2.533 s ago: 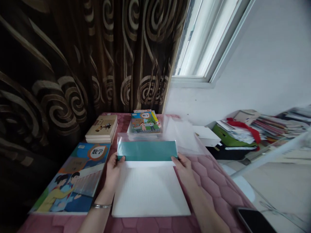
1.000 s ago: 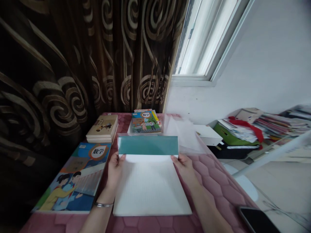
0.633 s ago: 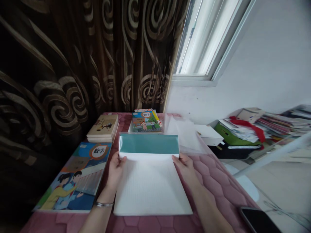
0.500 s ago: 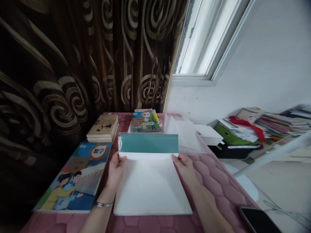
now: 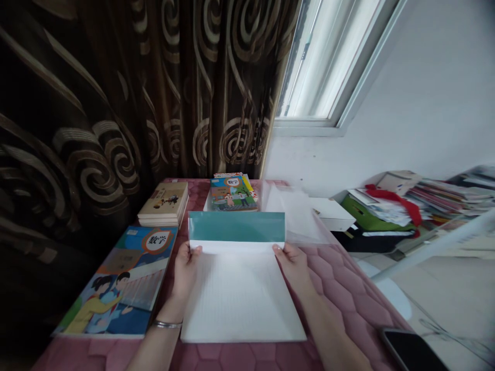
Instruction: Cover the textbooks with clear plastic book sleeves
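Note:
A white lined notebook (image 5: pixel 242 304) lies on the pink quilted table cover (image 5: pixel 338 278) in front of me. Across its far end is a green cover flap (image 5: pixel 236 226) with a white strip along its near edge, under clear film. My left hand (image 5: pixel 186 268) pinches the left end of this flap, thumb on top. At the right end, my right hand (image 5: pixel 294 265) grips it the same way. Fingers beneath the flap are hidden. Clear plastic sheets (image 5: pixel 290 211) lie just beyond my right hand.
A blue textbook (image 5: pixel 119 283) lies at left, with a stack of tan books (image 5: pixel 164 203) behind it. More books (image 5: pixel 232 193) sit at the back. A phone (image 5: pixel 412 350) is at the near right corner; a white box (image 5: pixel 334 214) stands past the right edge.
The flap's far edge has shifted very slightly upward in view. Both hands keep their grip at its ends.

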`<action>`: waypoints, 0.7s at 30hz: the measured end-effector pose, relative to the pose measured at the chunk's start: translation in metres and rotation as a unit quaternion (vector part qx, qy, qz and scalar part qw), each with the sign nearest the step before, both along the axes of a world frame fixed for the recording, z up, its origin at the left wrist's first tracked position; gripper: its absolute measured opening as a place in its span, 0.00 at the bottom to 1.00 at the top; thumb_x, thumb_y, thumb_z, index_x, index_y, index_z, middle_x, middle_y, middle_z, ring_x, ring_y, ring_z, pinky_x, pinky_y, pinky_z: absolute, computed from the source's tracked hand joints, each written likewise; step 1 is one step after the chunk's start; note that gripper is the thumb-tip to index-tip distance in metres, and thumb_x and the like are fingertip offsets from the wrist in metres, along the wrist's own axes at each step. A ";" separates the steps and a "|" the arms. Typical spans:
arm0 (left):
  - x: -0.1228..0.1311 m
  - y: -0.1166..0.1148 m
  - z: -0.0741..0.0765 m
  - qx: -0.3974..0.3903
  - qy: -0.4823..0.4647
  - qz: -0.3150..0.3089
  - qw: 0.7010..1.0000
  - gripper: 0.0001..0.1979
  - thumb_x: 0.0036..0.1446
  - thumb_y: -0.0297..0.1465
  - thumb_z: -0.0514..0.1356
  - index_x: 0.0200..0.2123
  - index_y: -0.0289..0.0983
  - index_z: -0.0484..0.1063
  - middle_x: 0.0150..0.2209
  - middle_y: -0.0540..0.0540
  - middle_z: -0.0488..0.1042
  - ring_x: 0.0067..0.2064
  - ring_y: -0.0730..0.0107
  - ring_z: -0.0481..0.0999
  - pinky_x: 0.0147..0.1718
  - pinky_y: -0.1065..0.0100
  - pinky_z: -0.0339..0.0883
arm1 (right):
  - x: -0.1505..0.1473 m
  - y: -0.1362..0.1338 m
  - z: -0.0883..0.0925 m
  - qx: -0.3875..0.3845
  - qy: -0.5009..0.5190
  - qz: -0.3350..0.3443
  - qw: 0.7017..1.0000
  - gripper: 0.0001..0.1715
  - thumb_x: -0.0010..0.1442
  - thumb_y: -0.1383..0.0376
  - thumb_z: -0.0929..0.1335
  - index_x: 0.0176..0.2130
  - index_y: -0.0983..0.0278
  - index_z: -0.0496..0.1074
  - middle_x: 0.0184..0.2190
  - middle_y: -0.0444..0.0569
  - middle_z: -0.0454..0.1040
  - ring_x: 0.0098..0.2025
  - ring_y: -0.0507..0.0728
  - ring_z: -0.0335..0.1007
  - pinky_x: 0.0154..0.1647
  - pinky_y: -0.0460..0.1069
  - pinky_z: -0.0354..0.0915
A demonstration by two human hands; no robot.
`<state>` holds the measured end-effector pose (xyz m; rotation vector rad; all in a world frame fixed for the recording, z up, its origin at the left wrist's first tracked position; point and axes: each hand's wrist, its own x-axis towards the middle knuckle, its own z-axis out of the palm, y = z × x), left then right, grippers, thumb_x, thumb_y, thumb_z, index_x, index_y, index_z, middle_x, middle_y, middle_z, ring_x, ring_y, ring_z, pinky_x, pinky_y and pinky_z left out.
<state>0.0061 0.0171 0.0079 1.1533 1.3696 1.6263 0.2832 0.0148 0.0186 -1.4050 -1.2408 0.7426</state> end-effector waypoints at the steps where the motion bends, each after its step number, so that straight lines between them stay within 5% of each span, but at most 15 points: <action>1: 0.000 0.000 0.000 0.002 0.002 0.004 1.000 0.15 0.47 0.42 0.64 0.33 0.37 0.70 0.30 0.49 0.74 0.34 0.67 0.72 0.35 0.68 0.64 | 0.000 0.000 0.001 0.002 0.001 0.000 1.000 0.23 0.51 0.46 0.66 0.20 0.61 0.62 0.17 0.41 0.61 0.22 0.52 0.55 0.21 0.47 0.54; 6: 0.000 0.002 -0.005 0.013 0.000 0.008 1.000 0.15 0.48 0.41 0.64 0.34 0.37 0.70 0.31 0.49 0.74 0.34 0.68 0.72 0.35 0.68 0.65 | 0.001 -0.002 0.001 0.015 0.027 0.039 0.999 0.19 0.50 0.47 0.68 0.27 0.60 0.70 0.23 0.44 0.69 0.26 0.56 0.63 0.27 0.49 0.60; 21: -0.004 0.003 -0.003 -0.009 0.003 -0.010 1.000 0.17 0.46 0.40 0.64 0.37 0.36 0.71 0.34 0.47 0.77 0.36 0.65 0.75 0.38 0.67 0.66 | 0.012 0.012 -0.022 0.053 -0.077 -0.027 0.995 0.22 0.51 0.46 0.67 0.24 0.62 0.72 0.24 0.45 0.69 0.30 0.57 0.62 0.32 0.50 0.59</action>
